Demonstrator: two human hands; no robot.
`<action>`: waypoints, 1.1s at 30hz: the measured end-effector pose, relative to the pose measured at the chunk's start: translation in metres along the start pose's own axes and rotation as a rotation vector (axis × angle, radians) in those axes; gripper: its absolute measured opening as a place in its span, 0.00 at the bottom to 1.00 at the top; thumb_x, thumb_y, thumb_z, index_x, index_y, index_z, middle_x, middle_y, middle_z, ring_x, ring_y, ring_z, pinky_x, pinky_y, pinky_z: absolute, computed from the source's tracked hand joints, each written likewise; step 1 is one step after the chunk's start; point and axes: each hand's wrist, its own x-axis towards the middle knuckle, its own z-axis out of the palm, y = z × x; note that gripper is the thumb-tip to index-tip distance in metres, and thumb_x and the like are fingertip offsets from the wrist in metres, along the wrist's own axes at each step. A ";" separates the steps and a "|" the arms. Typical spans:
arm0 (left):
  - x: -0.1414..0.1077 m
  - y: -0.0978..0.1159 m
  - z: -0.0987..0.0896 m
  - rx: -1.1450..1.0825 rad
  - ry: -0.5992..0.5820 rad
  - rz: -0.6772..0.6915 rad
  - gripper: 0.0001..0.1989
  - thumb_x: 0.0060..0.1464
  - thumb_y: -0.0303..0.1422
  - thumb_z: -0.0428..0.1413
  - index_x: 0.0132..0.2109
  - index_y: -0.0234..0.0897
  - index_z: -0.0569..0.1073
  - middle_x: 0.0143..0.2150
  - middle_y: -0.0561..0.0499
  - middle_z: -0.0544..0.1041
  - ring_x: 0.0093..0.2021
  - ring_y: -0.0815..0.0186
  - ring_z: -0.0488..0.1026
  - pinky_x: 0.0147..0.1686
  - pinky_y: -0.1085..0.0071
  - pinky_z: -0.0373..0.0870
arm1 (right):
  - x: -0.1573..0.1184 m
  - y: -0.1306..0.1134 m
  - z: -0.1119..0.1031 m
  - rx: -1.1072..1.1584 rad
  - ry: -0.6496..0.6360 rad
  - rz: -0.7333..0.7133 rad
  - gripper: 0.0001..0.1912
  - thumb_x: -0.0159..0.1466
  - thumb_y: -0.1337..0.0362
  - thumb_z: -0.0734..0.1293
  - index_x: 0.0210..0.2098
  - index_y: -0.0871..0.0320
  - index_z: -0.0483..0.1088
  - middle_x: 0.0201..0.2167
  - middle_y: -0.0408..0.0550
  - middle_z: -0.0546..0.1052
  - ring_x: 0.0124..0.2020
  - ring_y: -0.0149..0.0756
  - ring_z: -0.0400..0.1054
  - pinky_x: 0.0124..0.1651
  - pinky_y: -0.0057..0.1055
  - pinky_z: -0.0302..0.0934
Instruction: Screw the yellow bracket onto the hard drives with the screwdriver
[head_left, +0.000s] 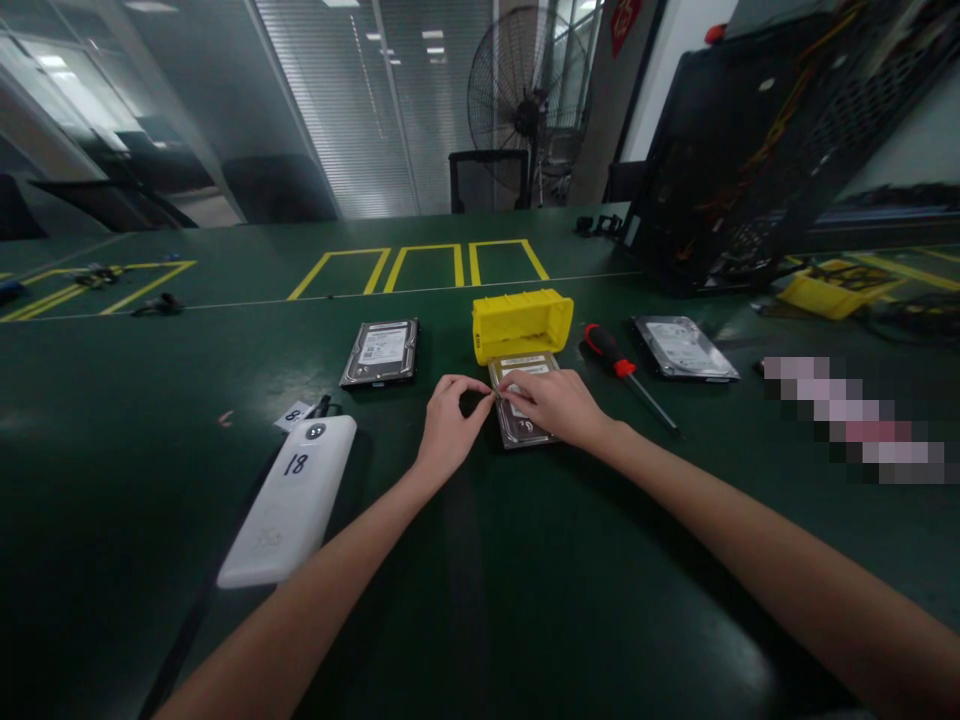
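Drive (517, 430), flat on desk (570, 600), before bin (517, 308). Step in hand, apparently: fingertip work at its left edge; next move calls for a steady, light touch. Left hand (450, 420): pinched, at drive's left edge. Right hand (555, 402): pinched, over drive. Anything gripped: too small to tell.

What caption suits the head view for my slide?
Left hand and right hand meet at the left edge of a hard drive, yellow bin behind, screwdriver to the right.
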 end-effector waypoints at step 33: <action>-0.003 0.004 0.000 0.042 0.036 0.135 0.05 0.55 0.28 0.52 0.37 0.37 0.72 0.39 0.50 0.69 0.41 0.66 0.68 0.43 0.66 0.67 | -0.002 0.000 0.000 0.071 0.014 0.030 0.13 0.65 0.59 0.55 0.44 0.55 0.65 0.26 0.44 0.74 0.27 0.32 0.68 0.26 0.26 0.46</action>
